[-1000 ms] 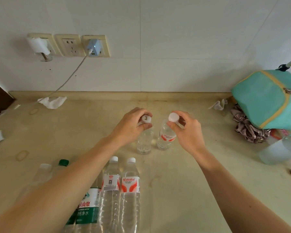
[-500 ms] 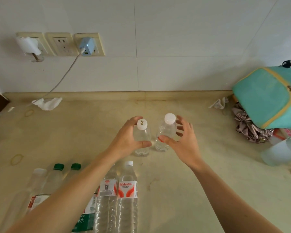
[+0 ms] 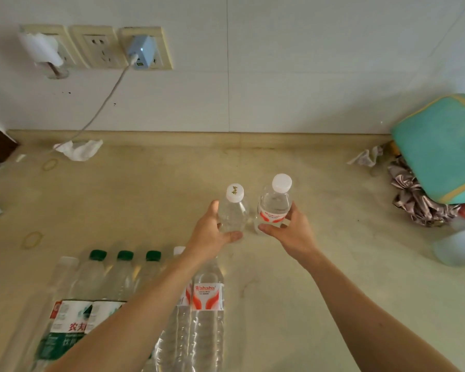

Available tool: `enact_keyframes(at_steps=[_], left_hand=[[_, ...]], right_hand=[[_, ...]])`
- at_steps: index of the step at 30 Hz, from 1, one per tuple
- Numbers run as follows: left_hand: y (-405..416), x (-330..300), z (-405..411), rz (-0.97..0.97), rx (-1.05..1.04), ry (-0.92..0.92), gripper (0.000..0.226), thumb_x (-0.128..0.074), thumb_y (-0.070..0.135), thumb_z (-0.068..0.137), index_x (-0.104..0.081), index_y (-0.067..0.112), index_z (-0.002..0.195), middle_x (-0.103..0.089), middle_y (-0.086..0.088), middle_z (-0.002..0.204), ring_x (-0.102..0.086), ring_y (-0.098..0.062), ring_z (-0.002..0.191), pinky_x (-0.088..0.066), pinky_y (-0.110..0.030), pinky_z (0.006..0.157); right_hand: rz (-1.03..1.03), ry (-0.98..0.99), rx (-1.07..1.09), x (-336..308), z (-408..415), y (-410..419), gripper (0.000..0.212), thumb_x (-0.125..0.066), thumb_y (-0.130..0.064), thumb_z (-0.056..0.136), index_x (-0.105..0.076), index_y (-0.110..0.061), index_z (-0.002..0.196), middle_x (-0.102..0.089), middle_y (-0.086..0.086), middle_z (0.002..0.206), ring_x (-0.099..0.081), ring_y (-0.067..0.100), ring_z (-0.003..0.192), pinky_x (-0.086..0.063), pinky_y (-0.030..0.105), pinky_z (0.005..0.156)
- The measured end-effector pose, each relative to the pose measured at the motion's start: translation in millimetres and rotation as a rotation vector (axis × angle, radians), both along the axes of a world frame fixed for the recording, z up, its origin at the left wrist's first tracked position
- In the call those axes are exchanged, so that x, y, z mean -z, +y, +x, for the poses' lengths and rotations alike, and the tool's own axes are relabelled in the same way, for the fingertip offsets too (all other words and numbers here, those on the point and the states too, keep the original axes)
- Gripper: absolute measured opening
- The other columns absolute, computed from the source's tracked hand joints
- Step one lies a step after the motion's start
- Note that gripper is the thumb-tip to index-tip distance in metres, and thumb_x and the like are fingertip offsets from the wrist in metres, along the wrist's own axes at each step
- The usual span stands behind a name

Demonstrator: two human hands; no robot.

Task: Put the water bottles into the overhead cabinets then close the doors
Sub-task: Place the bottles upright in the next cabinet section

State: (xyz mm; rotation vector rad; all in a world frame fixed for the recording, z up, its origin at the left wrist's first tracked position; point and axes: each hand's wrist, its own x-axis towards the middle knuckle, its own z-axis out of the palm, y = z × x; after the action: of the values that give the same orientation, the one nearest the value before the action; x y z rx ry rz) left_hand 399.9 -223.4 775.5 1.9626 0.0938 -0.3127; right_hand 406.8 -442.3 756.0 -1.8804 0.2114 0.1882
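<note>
Two small clear water bottles stand side by side in the middle of the beige counter (image 3: 333, 277). My left hand (image 3: 210, 237) grips the unlabelled one (image 3: 232, 210), which has a white cap with gold print. My right hand (image 3: 293, 232) grips the one with a red-and-white label (image 3: 274, 205) and a plain white cap. Near the front edge stands a row of several taller bottles: a red-labelled one (image 3: 207, 304), green-capped ones (image 3: 97, 280), partly hidden by my left forearm. No cabinet is in view.
A teal bag (image 3: 440, 146) and crumpled fabric (image 3: 416, 200) fill the right side, with a translucent cup (image 3: 459, 245) in front. Crumpled tissues (image 3: 78, 149) lie at the back left. Wall sockets with a plugged charger (image 3: 141, 49) and cable hang above.
Both hands slid from the caps down to the bottles' bodies and closed round them. The view shifted, bringing more of the front row of bottles into sight.
</note>
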Motion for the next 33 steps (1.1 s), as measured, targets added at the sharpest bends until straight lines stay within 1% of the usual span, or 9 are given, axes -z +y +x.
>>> enact_keyframes(at_steps=[4, 7, 11, 14, 16, 20, 27, 30, 33], left_hand=[[0.1, 0.5, 1.8, 0.024, -0.015, -0.027, 0.063, -0.090, 0.018, 0.071, -0.051, 0.017, 0.122, -0.073, 0.009, 0.102, -0.069, -0.001, 0.093, -0.052, -0.024, 0.084], [0.5, 2.9, -1.6, 0.027, -0.050, -0.041, 0.059, -0.091, 0.020, 0.070, -0.054, 0.014, 0.117, -0.073, 0.008, 0.098, -0.069, -0.004, 0.091, -0.054, -0.026, 0.082], [8.1, -0.5, -9.5, -0.015, -0.095, -0.071, 0.053, -0.091, 0.029, 0.069, -0.057, 0.025, 0.110, -0.070, 0.013, 0.097, -0.064, 0.012, 0.084, -0.046, -0.007, 0.068], [18.5, -18.0, -12.4, -0.075, -0.113, -0.115, 0.052, -0.091, 0.028, 0.068, -0.059, 0.028, 0.109, -0.071, 0.015, 0.097, -0.065, 0.011, 0.087, -0.044, -0.008, 0.073], [25.5, -35.3, -14.0, -0.122, -0.114, -0.159, 0.051, -0.091, 0.025, 0.068, -0.060, 0.027, 0.109, -0.072, 0.015, 0.098, -0.066, 0.008, 0.090, -0.046, -0.015, 0.079], [37.6, -87.5, -19.1, -0.204, -0.064, -0.294, 0.050, -0.091, 0.023, 0.070, -0.061, 0.027, 0.110, -0.072, 0.015, 0.100, -0.068, 0.003, 0.094, -0.048, -0.021, 0.084], [56.4, -221.6, -28.5, -0.263, 0.051, -0.607, 0.047, -0.089, 0.028, 0.072, -0.063, 0.032, 0.111, -0.071, 0.025, 0.100, -0.066, 0.005, 0.093, -0.048, -0.005, 0.075], [64.3, -279.0, -33.8, -0.286, 0.046, -0.732, 0.044, -0.088, 0.030, 0.074, -0.062, 0.034, 0.109, -0.071, 0.026, 0.099, -0.067, 0.005, 0.092, -0.049, -0.011, 0.074], [68.7, -334.6, -40.7, -0.321, 0.039, -0.837, 0.038, -0.087, 0.032, 0.074, -0.061, 0.041, 0.101, -0.070, 0.027, 0.094, -0.066, 0.006, 0.088, -0.048, -0.017, 0.075]], right_hand=[[0.058, -0.034, 0.042, 4.4, -1.2, 5.4, 0.063, -0.094, -0.018, 0.066, -0.057, -0.037, 0.113, -0.072, -0.021, 0.106, -0.068, 0.000, 0.102, -0.053, 0.015, 0.081], [0.081, -0.062, 0.117, 6.1, -12.4, 10.4, 0.061, -0.093, -0.015, 0.065, -0.059, -0.039, 0.110, -0.073, -0.021, 0.103, -0.068, -0.001, 0.100, -0.053, 0.015, 0.076], [0.115, -0.089, 0.221, -3.4, -35.7, 17.1, 0.064, -0.093, -0.015, 0.065, -0.062, -0.030, 0.119, -0.074, -0.016, 0.105, -0.068, 0.001, 0.101, -0.052, 0.017, 0.081], [0.132, -0.132, 0.250, -26.8, -52.5, 21.4, 0.065, -0.093, -0.012, 0.067, -0.062, -0.021, 0.124, -0.075, -0.006, 0.109, -0.069, 0.012, 0.105, -0.055, 0.031, 0.090], [0.132, -0.175, 0.251, -51.4, -60.7, 26.3, 0.061, -0.092, -0.010, 0.068, -0.063, -0.019, 0.121, -0.075, -0.003, 0.106, -0.070, 0.012, 0.102, -0.056, 0.030, 0.086], [0.131, -0.300, 0.282, -113.3, -74.3, 44.2, 0.055, -0.093, -0.012, 0.068, -0.066, -0.018, 0.116, -0.077, -0.008, 0.100, -0.073, 0.006, 0.092, -0.054, 0.016, 0.072], [0.173, -0.546, 0.277, -239.1, -96.5, 72.5, 0.048, -0.092, -0.024, 0.069, -0.070, -0.023, 0.112, -0.078, -0.009, 0.102, -0.074, 0.008, 0.094, -0.058, 0.020, 0.076], [0.211, -0.640, 0.261, -291.5, -106.3, 80.4, 0.050, -0.091, -0.023, 0.070, -0.069, -0.020, 0.115, -0.078, -0.008, 0.104, -0.073, 0.007, 0.096, -0.056, 0.016, 0.075], [0.229, -0.735, 0.264, -344.2, -113.2, 85.9, 0.047, -0.091, -0.022, 0.072, -0.069, -0.019, 0.113, -0.078, -0.005, 0.103, -0.073, 0.011, 0.098, -0.059, 0.025, 0.082]])
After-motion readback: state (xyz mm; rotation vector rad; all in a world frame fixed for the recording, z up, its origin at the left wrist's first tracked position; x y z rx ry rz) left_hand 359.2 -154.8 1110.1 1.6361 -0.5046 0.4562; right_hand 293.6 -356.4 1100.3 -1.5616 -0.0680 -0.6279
